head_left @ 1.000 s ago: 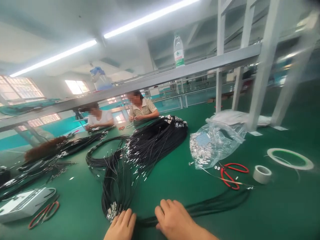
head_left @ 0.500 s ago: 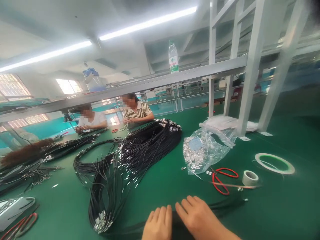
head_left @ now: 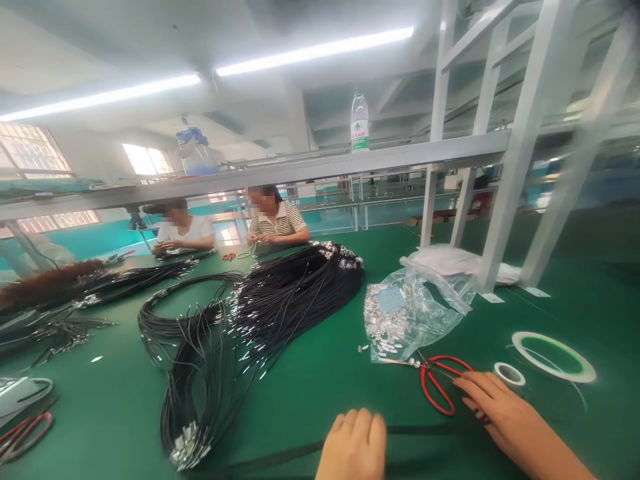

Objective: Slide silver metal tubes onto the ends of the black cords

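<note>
My left hand (head_left: 353, 445) is at the lower middle, its fingers curled over a thin bundle of black cords (head_left: 425, 430). The bundle stretches out on both sides of it along the green table. To the right, my right hand (head_left: 500, 413) has its fingers loosely extended near the red-handled scissors (head_left: 437, 403), just above the bundle's right part. Whether it touches the cords I cannot tell. Beside its fingers stands a roll of white tape (head_left: 510, 377). A clear plastic bag (head_left: 415, 320) of small silvery metal pieces lies beyond the scissors.
Large piles of black cords (head_left: 300, 293) with metal ends cover the middle and left of the table (head_left: 300, 413). A white ring (head_left: 555, 357) lies at the right. Grey shelf posts (head_left: 515, 140) rise behind. Two people (head_left: 280, 223) sit across the table. More red-handled scissors (head_left: 25, 437) lie lower left.
My right hand has moved right, away from my left hand, to beside the scissors and tape. The left hand stays on the cords. The view has shifted slightly.
</note>
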`<state>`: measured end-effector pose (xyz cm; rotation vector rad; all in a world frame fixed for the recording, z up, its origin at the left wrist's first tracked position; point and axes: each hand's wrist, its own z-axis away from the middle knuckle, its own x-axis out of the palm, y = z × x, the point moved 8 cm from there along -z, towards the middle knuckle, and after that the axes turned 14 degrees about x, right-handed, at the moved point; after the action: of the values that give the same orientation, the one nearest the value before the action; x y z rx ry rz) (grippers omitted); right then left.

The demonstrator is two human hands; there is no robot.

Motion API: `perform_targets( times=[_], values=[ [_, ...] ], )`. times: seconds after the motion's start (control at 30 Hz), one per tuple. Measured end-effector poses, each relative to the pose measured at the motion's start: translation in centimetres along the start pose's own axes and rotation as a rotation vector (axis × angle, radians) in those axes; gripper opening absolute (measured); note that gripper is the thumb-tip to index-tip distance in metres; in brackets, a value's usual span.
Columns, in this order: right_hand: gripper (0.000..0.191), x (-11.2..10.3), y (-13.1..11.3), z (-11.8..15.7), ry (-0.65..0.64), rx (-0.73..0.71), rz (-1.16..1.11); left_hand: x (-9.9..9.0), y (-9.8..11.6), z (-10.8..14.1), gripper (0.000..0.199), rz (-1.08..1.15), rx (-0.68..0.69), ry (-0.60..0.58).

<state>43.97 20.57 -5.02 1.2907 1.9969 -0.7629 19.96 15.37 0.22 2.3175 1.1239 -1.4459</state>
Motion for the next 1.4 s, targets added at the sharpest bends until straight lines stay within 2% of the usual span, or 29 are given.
perform_targets(
  times=[0.1,0.17,0.2,0.27,0.33,0.43,0.5,0.6,0.7,0.8,0.93,1.03,1.13,1.23,1.4],
  values=[
    [0.026,-0.8,0.4,0.5,0.093,0.019,-0.003,-2.4,-3.4,-1.0,0.026,0.276,-0.197,0.116],
    [0.027,-2.0,0.3,0.4,0.167,0.054,-0.01,-3.4,-7.2,-0.4,0.024,0.536,-0.464,0.201],
    [0.027,-2.7,0.1,0.0,0.192,0.083,-0.023,-3.5,-8.9,0.1,0.03,0.663,-0.607,0.234],
    [0.027,-3.4,-0.5,-1.2,0.184,0.157,-0.084,-2.5,-11.0,0.8,0.043,0.92,-0.825,0.267],
    [0.027,-3.1,-1.5,-3.1,0.114,0.242,-0.183,-0.6,-11.4,0.7,0.053,1.124,-0.911,0.258],
    [0.028,0.1,-4.1,-6.2,-0.08,0.241,-0.273,3.1,-10.7,0.2,0.066,1.269,-0.906,0.191],
    [0.031,3.0,-5.5,-7.8,-0.156,0.189,-0.2,5.2,-10.2,-0.1,0.068,1.325,-0.852,0.175],
    [0.037,6.7,-5.7,-9.5,-0.154,0.202,-0.045,7.4,-9.9,0.1,0.066,1.413,-0.83,0.171],
    [0.029,8.8,-5.3,-10.3,-0.151,0.219,0.02,8.3,-10.0,0.3,0.065,1.475,-0.852,0.152],
    [0.023,9.7,-5.4,-10.7,-0.162,0.222,0.054,8.5,-10.0,0.2,0.063,1.526,-0.873,0.158],
    [0.028,10.2,-5.5,-11.1,-0.204,0.264,0.048,8.3,-10.1,0.3,0.059,1.587,-0.962,0.265],
    [0.023,10.5,-5.1,-11.7,-0.257,0.328,0.034,7.9,-10.4,0.8,0.051,1.575,-1.027,0.309],
    [0.015,10.7,-5.1,-12.3,-0.332,0.366,0.013,7.5,-10.6,1.1,0.049,1.574,-1.072,0.29],
    [0.01,10.5,-6.1,-12.3,-0.412,0.354,-0.045,7.0,-10.6,1.1,0.055,1.598,-1.097,0.262],
    [0.013,9.8,-7.2,-11.6,-0.507,0.311,-0.175,6.6,-10.7,1.0,0.063,1.607,-1.105,0.229]
  ],
)
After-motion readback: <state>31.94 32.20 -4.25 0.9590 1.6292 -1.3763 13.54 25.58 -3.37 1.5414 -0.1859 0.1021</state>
